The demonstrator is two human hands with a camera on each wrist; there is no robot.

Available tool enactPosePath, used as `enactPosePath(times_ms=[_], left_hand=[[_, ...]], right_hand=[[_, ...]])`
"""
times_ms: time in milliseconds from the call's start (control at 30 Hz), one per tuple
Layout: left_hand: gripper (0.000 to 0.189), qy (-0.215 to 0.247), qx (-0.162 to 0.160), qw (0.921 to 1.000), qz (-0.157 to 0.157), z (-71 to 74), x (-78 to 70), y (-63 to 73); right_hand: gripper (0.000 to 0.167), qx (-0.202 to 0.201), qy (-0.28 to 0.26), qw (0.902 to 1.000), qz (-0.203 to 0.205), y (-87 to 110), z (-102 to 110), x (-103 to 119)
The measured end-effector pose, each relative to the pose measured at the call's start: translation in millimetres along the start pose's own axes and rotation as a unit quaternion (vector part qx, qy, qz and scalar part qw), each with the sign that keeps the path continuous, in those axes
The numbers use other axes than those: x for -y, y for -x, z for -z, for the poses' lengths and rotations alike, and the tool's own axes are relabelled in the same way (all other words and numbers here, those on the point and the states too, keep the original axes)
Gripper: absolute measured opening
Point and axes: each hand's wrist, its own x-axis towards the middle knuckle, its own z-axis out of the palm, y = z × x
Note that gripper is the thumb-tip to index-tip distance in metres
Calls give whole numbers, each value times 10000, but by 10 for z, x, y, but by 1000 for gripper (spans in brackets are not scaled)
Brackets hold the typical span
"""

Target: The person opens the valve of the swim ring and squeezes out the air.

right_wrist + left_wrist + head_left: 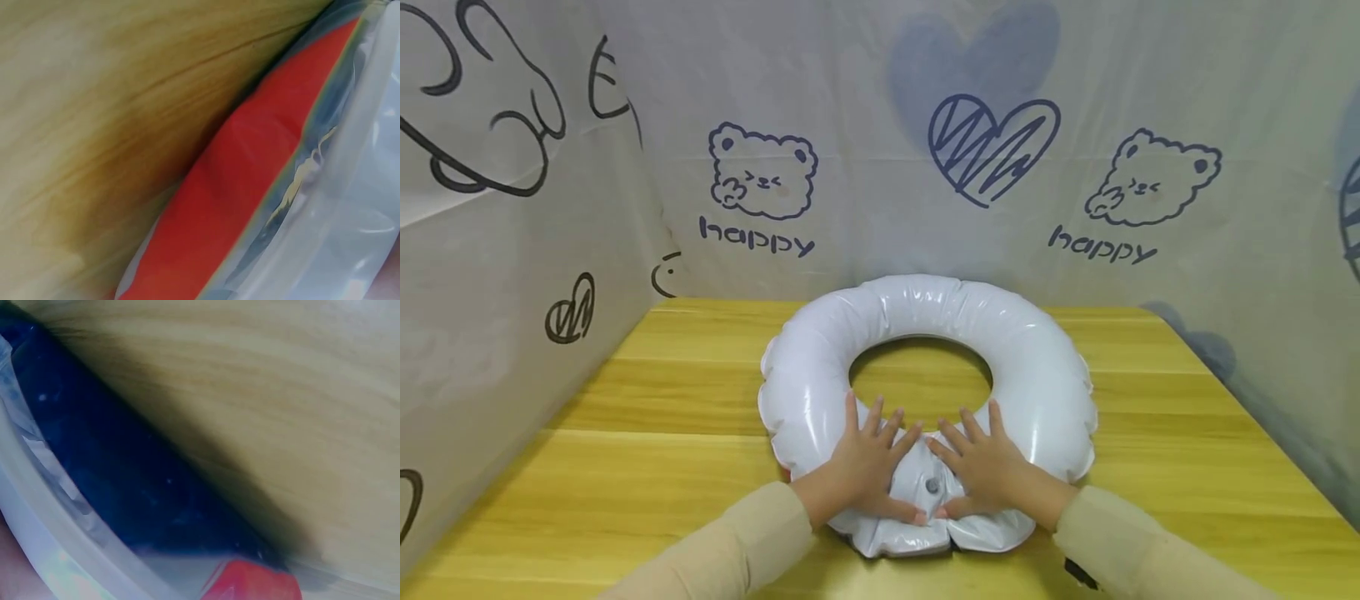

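Observation:
A white inflatable swim ring (808, 392) lies flat on the wooden table, its near part creased and sagging between the hands. On that slack part sits a small grey valve (932, 485). My left hand (867, 468) rests on the ring left of the valve, fingers spread and straight. Mirroring it, my right hand (988, 468) presses the ring on the right, fingers also spread. The two thumbs nearly meet below the valve. From the left wrist, the ring's underside (125, 456) looks dark blue with a red patch (256, 582). A red underside band (231, 169) fills much of the right wrist view.
The yellow wood-grain table (647, 467) extends to both sides of the ring. Behind and to the left hangs a pale cloth (865, 167) printed with hearts, bears and "happy". A small black object (1080, 573) shows beneath the right sleeve.

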Motion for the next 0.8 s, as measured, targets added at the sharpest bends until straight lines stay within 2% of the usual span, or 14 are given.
enactPosePath(times_ms=[233,567,800], left_hand=[[98,-31,-2,10000,-34,-5,-2,3],[96,-198,221,9996,11,59,-39,26],[97,-776,331,9963,152,88,-95,63]], right_hand=[[85,-28,-103,9999,7,10,22,15],[84,-45,-17,10000,-23,0,8,33],[85,93,-13,9999,-68,-11,24,62]])
